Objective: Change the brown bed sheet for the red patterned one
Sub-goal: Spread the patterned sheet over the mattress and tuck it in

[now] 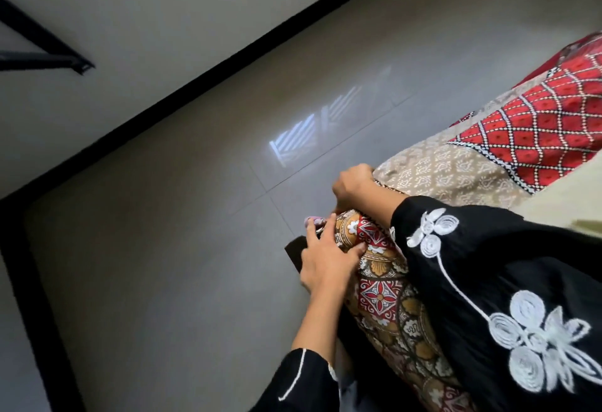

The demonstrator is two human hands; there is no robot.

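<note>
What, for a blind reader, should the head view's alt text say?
A person's left hand presses a red patterned sheet down at a corner, while the right hand curls over its edge. Grey tiled floor lies beyond.

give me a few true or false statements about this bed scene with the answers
1. The left hand rests on the red patterned sheet. True.
2. The floor is wooden planks. False: it is grey tiles.
3. The sleeves are black with white embroidery. True.
4. The right hand lies flat and straight. False: it is curled like a fist at the bed's edge.
</note>
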